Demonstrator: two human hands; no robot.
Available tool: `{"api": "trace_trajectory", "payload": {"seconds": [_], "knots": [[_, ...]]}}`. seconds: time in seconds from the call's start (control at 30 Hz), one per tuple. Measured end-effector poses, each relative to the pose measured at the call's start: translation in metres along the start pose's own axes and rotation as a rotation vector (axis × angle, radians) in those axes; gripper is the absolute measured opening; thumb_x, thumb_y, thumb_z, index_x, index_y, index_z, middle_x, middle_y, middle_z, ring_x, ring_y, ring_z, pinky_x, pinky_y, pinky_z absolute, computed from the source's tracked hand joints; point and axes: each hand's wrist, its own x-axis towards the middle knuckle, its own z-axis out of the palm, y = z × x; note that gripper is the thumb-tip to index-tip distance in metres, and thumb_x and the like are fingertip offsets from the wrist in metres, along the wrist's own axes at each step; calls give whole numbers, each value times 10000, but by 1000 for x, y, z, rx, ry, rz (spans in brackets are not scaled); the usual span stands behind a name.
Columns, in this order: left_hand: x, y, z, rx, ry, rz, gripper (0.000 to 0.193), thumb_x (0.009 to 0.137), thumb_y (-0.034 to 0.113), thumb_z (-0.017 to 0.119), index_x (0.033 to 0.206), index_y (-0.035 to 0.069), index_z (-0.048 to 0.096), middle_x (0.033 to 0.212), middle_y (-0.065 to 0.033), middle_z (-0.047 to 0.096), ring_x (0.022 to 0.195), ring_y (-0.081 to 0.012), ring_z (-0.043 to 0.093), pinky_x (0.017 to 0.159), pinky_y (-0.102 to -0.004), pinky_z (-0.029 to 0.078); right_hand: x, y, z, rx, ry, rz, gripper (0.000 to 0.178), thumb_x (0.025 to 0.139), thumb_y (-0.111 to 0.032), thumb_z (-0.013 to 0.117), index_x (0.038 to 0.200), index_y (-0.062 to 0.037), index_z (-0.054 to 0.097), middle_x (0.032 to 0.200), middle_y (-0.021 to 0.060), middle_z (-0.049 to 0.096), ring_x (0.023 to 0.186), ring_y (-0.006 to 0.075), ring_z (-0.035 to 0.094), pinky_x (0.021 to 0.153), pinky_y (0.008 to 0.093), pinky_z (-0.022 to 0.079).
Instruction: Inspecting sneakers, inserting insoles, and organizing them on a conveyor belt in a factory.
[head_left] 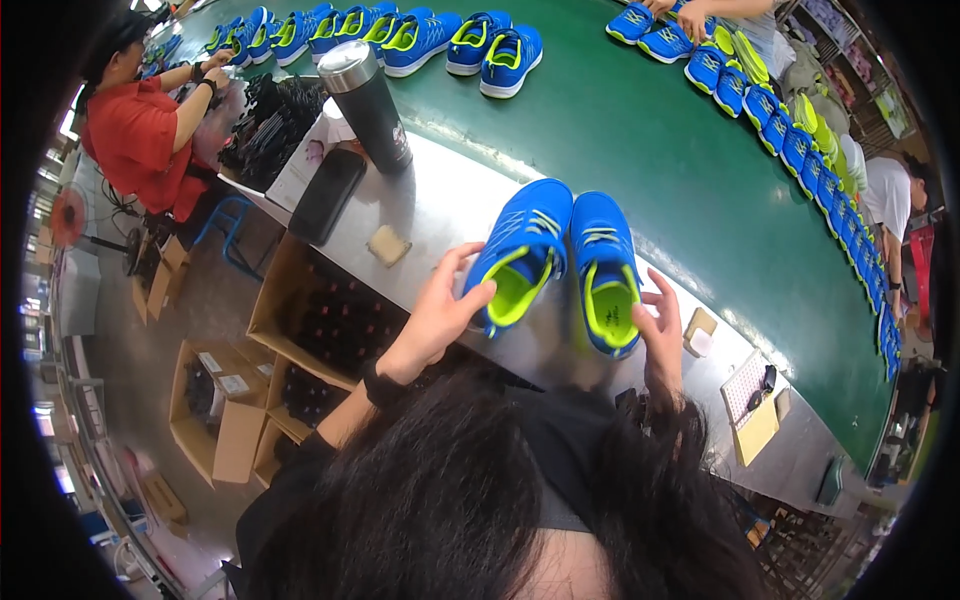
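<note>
A pair of blue sneakers with lime-green linings is side by side in front of me, toes away from me, at the metal bench [545, 358]. My left hand [447, 305] grips the left sneaker [517, 225] at its heel, thumb at the collar and fingers along the outer side. On the other side, my right hand [660, 325] has the right sneaker [598, 232] by its heel, with the thumb near the collar's rim. Pale laces cross both uppers. The soles are hidden, so I cannot tell whether they touch the bench.
Beyond the bench runs a green conveyor [600, 120] with rows of blue sneakers [415, 40]. A dark tumbler [370, 110], a black case [328, 195] and a beige sponge [388, 245] stand left. Cardboard boxes [240, 430] sit below. Co-workers [140, 130] work around the conveyor.
</note>
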Motion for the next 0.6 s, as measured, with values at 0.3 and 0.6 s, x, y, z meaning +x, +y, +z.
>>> {"api": "trace_trajectory", "payload": {"seconds": [0.3, 0.6], "knots": [[-3, 12, 30, -872, -175, -562, 557, 987, 230, 546, 1412, 74, 222, 1249, -138, 397, 1234, -242, 440, 1012, -416, 393, -13, 3, 6, 451, -162, 144, 673, 899, -209, 674, 1460, -83, 325, 1174, 136, 525, 1049, 173, 574, 839, 282, 508], [-20, 4, 27, 504, 214, 286, 324, 820, 181, 682, 1135, 119, 637, 1127, -118, 449, 1081, -280, 420, 944, -435, 344, -44, 11, -73, -477, 31, -4, 196, 822, -77, 695, 1014, -49, 718, 980, 48, 703, 799, 121, 632, 670, 249, 489]]}}
